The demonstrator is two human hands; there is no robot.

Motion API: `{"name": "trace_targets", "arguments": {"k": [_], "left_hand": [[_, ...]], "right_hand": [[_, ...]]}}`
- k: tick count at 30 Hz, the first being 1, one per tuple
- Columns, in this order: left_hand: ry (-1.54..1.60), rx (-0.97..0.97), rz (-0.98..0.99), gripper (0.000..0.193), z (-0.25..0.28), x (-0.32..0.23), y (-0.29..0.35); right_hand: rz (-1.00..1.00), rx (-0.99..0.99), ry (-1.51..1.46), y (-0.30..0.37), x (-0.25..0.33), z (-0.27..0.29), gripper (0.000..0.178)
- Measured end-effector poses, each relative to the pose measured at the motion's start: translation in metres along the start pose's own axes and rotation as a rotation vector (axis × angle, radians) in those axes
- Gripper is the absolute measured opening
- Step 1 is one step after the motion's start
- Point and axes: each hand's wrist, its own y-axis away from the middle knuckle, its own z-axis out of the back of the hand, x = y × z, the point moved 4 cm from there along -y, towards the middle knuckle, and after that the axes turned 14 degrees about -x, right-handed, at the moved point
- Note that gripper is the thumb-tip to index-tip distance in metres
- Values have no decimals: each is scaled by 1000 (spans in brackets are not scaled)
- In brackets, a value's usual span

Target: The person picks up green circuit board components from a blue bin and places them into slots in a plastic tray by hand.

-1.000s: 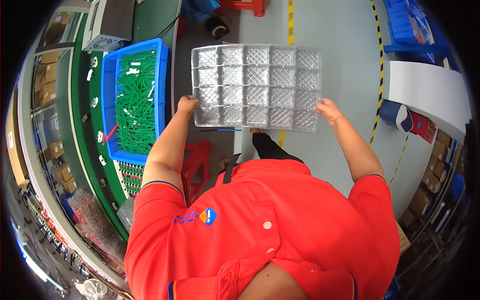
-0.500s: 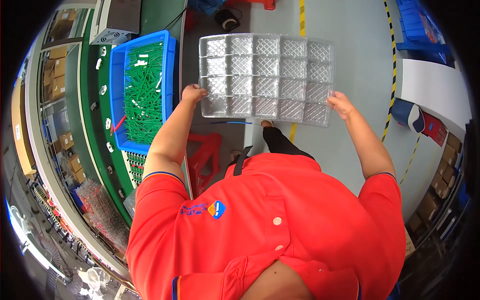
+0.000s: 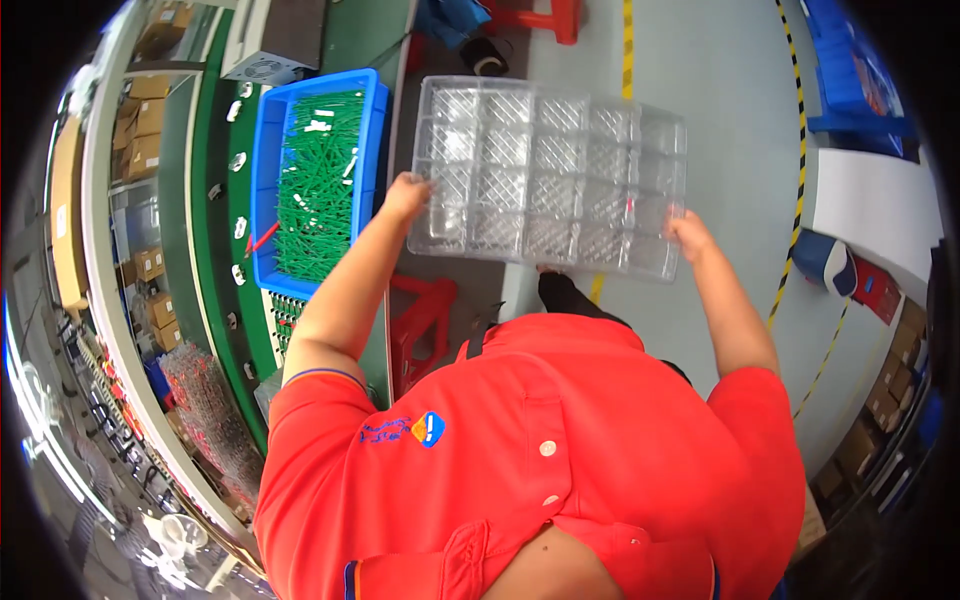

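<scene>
Between my hands a clear plastic compartment tray [image 3: 552, 182] is held up in front of me, above the floor. Its square cells look empty, with a cross-hatched pattern showing in them. My left hand [image 3: 408, 196] grips the tray's left edge, and my right hand [image 3: 688, 232] grips the right edge near the lower corner. Left of my left hand, a blue bin [image 3: 264, 190] full of thin green strips [image 3: 322, 200] with white tags stands on the bench. A red-handled tool [image 3: 262, 238] lies at the bin's left side.
A green conveyor belt [image 3: 222, 260] with small white parts runs along the left. Beside the bench, low down, is a red stool [image 3: 425, 325]. Yellow-black tape [image 3: 797, 180] marks the grey floor. Blue bins [image 3: 850, 70] stand at the far right.
The tray has shifted slightly right and lower in view, still in both hands. Bench and bin also appear farther right, as the view has turned a little.
</scene>
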Motion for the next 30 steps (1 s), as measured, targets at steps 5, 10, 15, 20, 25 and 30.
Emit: {"name": "trace_targets", "arguments": {"k": [5, 10, 15, 20, 25, 30], "left_hand": [[274, -111, -115, 19, 49, -20, 100], [243, -398, -278, 22, 147, 3, 188], [519, -755, -149, 23, 243, 83, 286], [629, -1116, -12, 30, 307, 204, 404], [944, -1354, 264, 44, 334, 345, 530], [652, -1511, 446, 52, 375, 480, 620]], "right_hand": [[294, -224, -53, 57, 59, -19, 42], [498, 128, -185, 123, 159, -89, 37], [618, 540, -128, 180, 219, -237, 34], [644, 876, 88, 277, 197, -396, 33], [707, 1037, 413, 388, 100, -517, 37], [868, 982, 572, 464, -28, -619, 41]]}}
